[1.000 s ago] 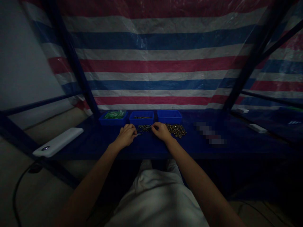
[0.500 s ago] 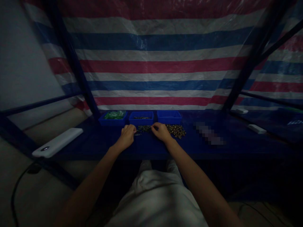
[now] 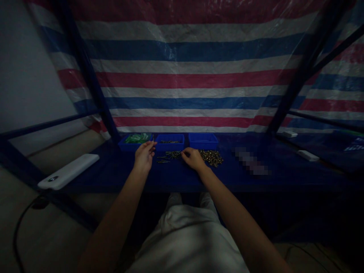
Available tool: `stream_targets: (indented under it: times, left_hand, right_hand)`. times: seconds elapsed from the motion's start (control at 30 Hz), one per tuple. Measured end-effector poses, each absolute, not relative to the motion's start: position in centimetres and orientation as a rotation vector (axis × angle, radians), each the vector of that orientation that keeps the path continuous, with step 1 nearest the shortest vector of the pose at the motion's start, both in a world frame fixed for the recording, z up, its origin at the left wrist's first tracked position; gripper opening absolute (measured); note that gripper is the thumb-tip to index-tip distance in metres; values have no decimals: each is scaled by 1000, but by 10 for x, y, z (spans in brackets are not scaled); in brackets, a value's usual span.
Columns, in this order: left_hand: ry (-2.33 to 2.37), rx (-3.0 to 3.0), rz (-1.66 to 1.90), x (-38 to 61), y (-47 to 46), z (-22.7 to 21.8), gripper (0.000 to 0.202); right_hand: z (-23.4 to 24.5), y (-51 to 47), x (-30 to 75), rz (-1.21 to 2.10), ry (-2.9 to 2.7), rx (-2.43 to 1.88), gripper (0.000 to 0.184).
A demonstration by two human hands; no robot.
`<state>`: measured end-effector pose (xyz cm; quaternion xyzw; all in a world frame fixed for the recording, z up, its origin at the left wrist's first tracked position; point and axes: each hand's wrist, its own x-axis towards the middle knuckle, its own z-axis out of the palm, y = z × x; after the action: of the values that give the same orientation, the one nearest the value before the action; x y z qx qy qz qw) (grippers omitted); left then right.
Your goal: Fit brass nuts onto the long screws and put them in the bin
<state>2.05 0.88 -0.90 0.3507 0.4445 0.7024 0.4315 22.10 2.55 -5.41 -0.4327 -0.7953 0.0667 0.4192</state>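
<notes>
My left hand (image 3: 144, 154) is raised in front of the left bins, its fingertips closed on a thin metal pin (image 3: 153, 137) that points upward. My right hand (image 3: 193, 157) rests on the table with thumb and fingers pinched; what is between them is too small to make out. Beside its fingertips lies a small heap of thin dark metal pins (image 3: 173, 154), and a few loose pins (image 3: 163, 161) lie left of it. To the right of that hand spreads a pile of small brass-coloured parts (image 3: 212, 157).
Along the back stand a blue bin with green plastic (image 3: 122, 145), a blue bin with thin pins (image 3: 170, 146) and another blue bin (image 3: 203, 145). A white oblong device (image 3: 69, 172) lies at the left table edge. A blurred-out patch (image 3: 251, 161) covers something at right.
My left hand has lifted away from the pin heap, moving left and back, with a thin metal pin now upright in its fingers. My right hand has stayed nearly still.
</notes>
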Motion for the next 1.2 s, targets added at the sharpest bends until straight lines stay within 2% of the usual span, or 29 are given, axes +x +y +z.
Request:
stream_targets:
  times: [0.1,0.3,0.57,0.73,0.9,1.07,1.2]
  left_hand:
    - [1099,680,1555,17,8,-11,12]
    - [828,952,1598,9,-4,-6,4]
    - [524,1246,1631,-4,-24,-10,15]
    - [619,1087,1560,1,-10,-5,8]
    - [850,872,1407,9,18,4,10]
    - [909,919,1176,6,33,3,12]
    - [940,925,1210,-2,31,-4,10]
  right_hand:
    - [-54,25,221,166,-1993,-1085,15]
    - [-54,25,221,158,-1985,-1071,16]
    - [-55,26,221,135,-1992,-1087,16]
    - [-55,26,221,141,-1988,-1080,16]
    - [-56,27,221,148,-1978,-1073,15]
    - [-57,28,221,157,-1980,-1074,16]
    - [-58,29,222,164,-1986,-1073,15]
